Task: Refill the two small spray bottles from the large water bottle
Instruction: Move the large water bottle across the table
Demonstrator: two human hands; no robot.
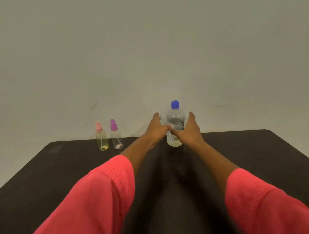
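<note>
a pale wall (147, 46) fills the far half of the view. a dark table (258, 156) spans the near half. two red sleeves (93, 199) enter from the near edge, forearms extended toward the far side. the large water bottle (175, 119) stands upright near the table's far edge, right of centre, blue cap (175, 104) fitted. the left hand (155, 129) and right hand (190, 131) flank it, fingers straight and released, thumbs meeting in front of the label (contact with the bottle cannot be determined). two small spray bottles stand upright to the left, just beside each other: pink-topped bottle (101, 138) outermost, purple-topped bottle (116, 136) nearer the hands.
</note>
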